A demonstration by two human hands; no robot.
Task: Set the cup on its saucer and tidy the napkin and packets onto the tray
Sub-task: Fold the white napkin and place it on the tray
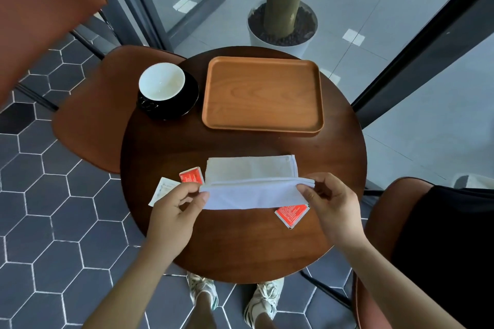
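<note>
On the near half of the round table, item one: a white napkin (251, 176), folded lengthwise, its far layer lying flat on the wood and its near fold raised slightly. The left hand (173, 211) pinches the fold's left end between thumb and curled fingers; the right hand (331, 203) pinches the right end the same way. Item two: three packets, all on the tabletop and off the tray. One red packet (192, 176) lies at the napkin's left edge, partly tucked under it. One white packet (163, 189) lies just left of that, at the table's rim and partly behind the left hand. A second red packet (291, 215) shows from under the napkin's near right corner. Item three: a cup (161, 84), white inside and dark outside, upright on a black saucer (190, 93) at the far left of the table, handle turned toward the near left. Item four: a rectangular wooden tray (263, 93) with rounded corners, just right of the saucer, well apart from the napkin. Support: a dark wooden table (240, 243). Surroundings: a brown chair seat (93, 120) to the left, a second brown chair (379, 211) to the right carrying something black, a white planter (280, 43) with a trunk beyond the table, grey hexagonal floor tiles (40, 248), and two pale sneakers (203, 291) beneath the near edge.
</note>
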